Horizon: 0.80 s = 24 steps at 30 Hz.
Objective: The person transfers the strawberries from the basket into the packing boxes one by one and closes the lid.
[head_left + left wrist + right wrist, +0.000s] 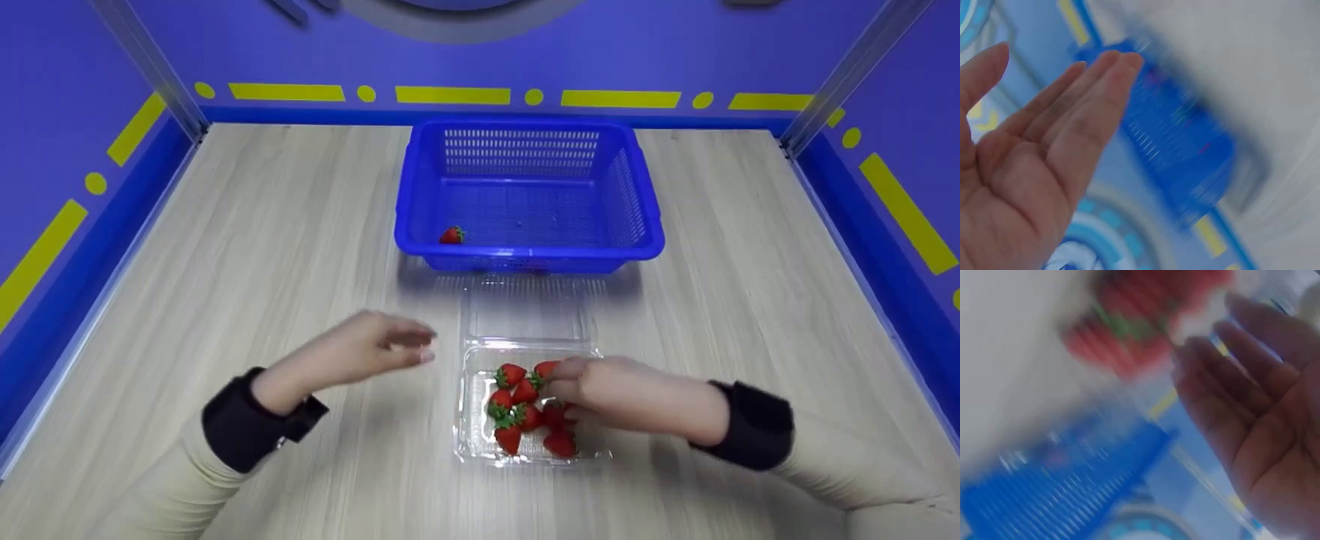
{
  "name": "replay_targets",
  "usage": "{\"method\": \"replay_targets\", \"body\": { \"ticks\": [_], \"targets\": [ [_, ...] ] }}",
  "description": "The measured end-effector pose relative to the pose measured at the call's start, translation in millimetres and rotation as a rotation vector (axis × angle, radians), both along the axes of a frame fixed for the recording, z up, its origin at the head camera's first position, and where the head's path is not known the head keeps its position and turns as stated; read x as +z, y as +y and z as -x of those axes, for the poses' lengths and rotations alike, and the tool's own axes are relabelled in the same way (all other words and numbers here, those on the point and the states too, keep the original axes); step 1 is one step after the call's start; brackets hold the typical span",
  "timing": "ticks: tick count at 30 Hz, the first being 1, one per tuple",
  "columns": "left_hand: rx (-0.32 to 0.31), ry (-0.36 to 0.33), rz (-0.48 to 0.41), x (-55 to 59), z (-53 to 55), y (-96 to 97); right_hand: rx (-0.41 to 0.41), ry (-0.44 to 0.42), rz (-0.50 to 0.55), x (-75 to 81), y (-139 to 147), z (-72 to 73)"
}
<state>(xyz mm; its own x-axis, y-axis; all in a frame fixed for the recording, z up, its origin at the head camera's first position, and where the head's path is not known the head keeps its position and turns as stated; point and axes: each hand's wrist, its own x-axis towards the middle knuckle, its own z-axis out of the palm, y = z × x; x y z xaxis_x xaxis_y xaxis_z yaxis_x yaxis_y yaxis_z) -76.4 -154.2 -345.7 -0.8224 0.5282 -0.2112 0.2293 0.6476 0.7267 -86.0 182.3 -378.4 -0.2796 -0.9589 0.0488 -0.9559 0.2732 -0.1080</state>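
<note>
A clear plastic clamshell box (478, 382) lies open on the table with several red strawberries (508, 440) inside, green caps still on. My right hand (622, 394) is over the box's right side, fingertips right at the strawberries there and overlapping some of them. In the right wrist view its fingers (1207, 382) look extended, with blurred strawberries (1123, 343) just beyond the tips. To the left of the box, my left hand (367, 349) hovers over the table, holding nothing. The left wrist view has its palm (1016, 185) and straight fingers.
Behind the box stands a blue slotted basket (529, 253), one strawberry (451, 235) visible in its near left corner. The box's clear lid (529, 319) lies folded back toward the basket. Blue panels (480, 64) with yellow marks wall the table's back and sides.
</note>
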Motion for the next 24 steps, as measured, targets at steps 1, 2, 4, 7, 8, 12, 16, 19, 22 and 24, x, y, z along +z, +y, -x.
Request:
{"method": "replay_targets", "body": {
  "ticks": [1,2,4,7,8,12,16,19,22,24],
  "targets": [
    [0.025,0.025,-0.032,8.9,1.5,-2.1,0.002,-0.031,0.041,10.1,-0.2,5.1],
    [0.057,0.058,-0.065,17.7,3.3,-4.2,0.002,-0.061,0.082,21.1,-0.3,11.3],
    [0.131,0.125,-0.129,35.0,8.6,-7.8,0.005,-0.111,0.168,43.2,-1.1,27.5],
    [0.245,0.188,-0.182,59.2,21.6,-13.5,-0.027,-0.135,0.254,75.6,-5.5,54.5],
    [0.281,0.201,-0.181,66.9,27.2,-15.0,-0.043,-0.142,0.262,86.1,-7.9,64.1],
    [0.365,0.217,-0.138,90.8,58.9,-20.9,-0.131,-0.137,0.261,124.0,-23.0,103.8],
    [0.426,0.223,-0.097,98.1,97.5,-22.6,-0.271,-0.162,0.23,151.2,-43.8,144.2],
    [0.472,0.191,-0.077,91.3,126.2,-23.0,-0.381,-0.212,0.204,160.6,-58.9,172.4],
    [0.502,0.135,-0.075,79.6,151.6,-22.8,-0.479,-0.262,0.176,159.6,-69.4,199.0],
    [0.527,0.106,-0.077,72.0,165.2,-23.5,-0.531,-0.299,0.169,154.0,-75.6,215.8]
  ]
}}
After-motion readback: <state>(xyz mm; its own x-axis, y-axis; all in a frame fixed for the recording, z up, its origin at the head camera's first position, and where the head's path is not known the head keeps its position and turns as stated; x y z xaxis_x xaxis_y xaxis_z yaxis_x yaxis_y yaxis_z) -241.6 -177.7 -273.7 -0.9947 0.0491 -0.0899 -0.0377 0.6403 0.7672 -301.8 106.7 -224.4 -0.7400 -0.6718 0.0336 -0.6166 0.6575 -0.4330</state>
